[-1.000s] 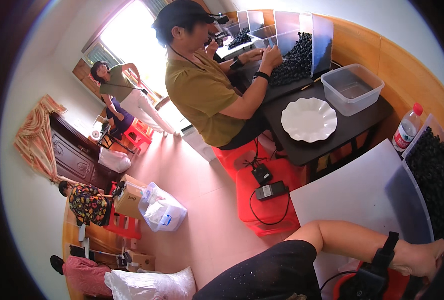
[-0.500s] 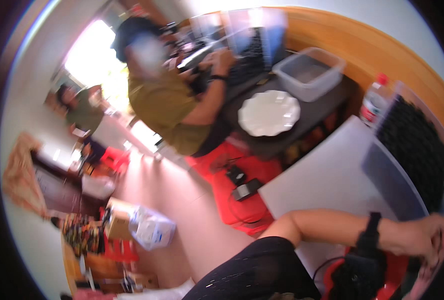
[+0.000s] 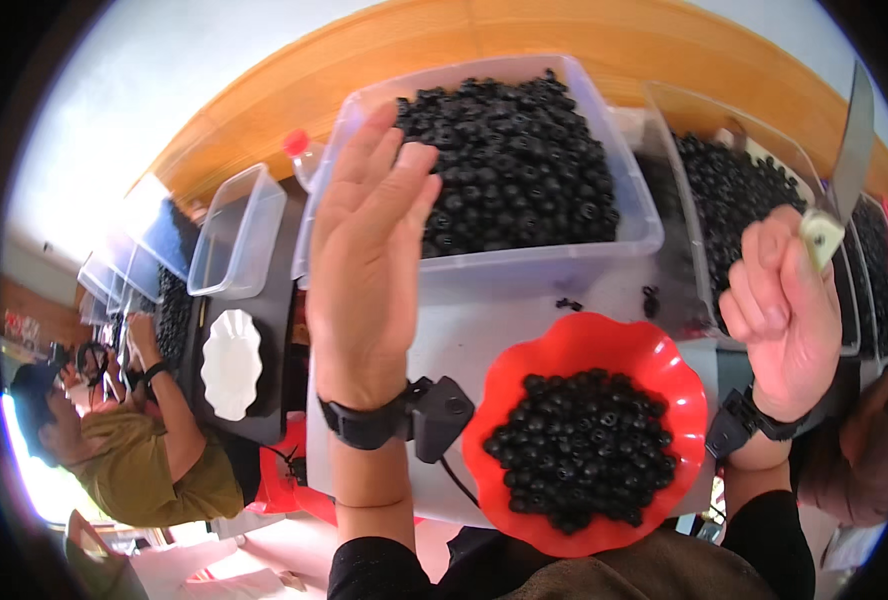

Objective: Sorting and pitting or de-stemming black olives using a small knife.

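1. Landmark = red scalloped bowl (image 3: 586, 432), sat on the pale worktop (image 3: 464, 335) right at the person's lap edge, approx. half full of small dark round berries. Judged: parked closest to the body so both hands could drop fruit in w/o reaching.
2. Left hand (image 3: 369, 250) was up and to the left of the bowl, fingers spread wide and flat, palm turned inward, holding nothing. It hovered at the near-left corner of the big clear tub (image 3: 524, 250); touching or not, can't tell.
3. Right hand (image 3: 789, 300) was up and to the right of the bowl, curled tight round a pale handle, knife (image 3: 849, 150) blade pointing up and away from the bowl. Prob. held that way to keep the edge clear of the other hand.
4. Clear tub stood just behind the bowl, heaped w/ the same dark berries; a second bin (image 3: 734, 190) of them behind-right of the bowl.
5. A few loose berries (image 3: 609, 300) lay on the worktop btwn bowl and tub.
6. Far left of the bowl: white scalloped plate (image 3: 232, 365) on a dark table, empty clear box (image 3: 239, 230) beyond it, another person (image 3: 134, 440) in an olive shirt working there.
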Demonstrator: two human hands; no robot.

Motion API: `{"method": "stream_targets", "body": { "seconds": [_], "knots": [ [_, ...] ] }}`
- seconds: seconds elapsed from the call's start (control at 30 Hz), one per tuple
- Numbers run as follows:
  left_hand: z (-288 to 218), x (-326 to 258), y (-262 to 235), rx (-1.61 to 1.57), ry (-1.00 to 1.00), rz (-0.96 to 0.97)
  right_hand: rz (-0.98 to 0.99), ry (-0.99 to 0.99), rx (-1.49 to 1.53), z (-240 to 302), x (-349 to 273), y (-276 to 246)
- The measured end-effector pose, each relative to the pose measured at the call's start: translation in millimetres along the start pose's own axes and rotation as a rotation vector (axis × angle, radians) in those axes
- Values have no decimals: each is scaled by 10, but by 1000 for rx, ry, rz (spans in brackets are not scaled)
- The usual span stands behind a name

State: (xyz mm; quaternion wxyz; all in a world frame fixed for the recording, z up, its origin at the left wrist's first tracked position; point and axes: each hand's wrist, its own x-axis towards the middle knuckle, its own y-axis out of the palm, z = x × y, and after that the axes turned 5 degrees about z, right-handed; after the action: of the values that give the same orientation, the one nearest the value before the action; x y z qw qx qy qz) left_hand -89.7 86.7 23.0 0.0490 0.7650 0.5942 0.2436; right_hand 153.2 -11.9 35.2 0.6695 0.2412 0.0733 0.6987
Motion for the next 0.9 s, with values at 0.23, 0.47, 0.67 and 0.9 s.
{"method": "stream_targets", "body": {
  "seconds": [0.23, 0.47, 0.67, 0.9],
  "knots": [
    [-46, -173, 233, 47, -113, 197, 184, -50, -32, 160, 66, -101],
    [-14, -414, 751, 721, -197, 704, -123, 71, 26, 423, 22, 40],
    [407, -623, 703, 1127, -68, 1052, 271, -206, -45, 177, 62, -169],
    [520, -851, 725, 1322, -225, 1073, 150, -112, -156, 224, -74, -61]
  ]
}}
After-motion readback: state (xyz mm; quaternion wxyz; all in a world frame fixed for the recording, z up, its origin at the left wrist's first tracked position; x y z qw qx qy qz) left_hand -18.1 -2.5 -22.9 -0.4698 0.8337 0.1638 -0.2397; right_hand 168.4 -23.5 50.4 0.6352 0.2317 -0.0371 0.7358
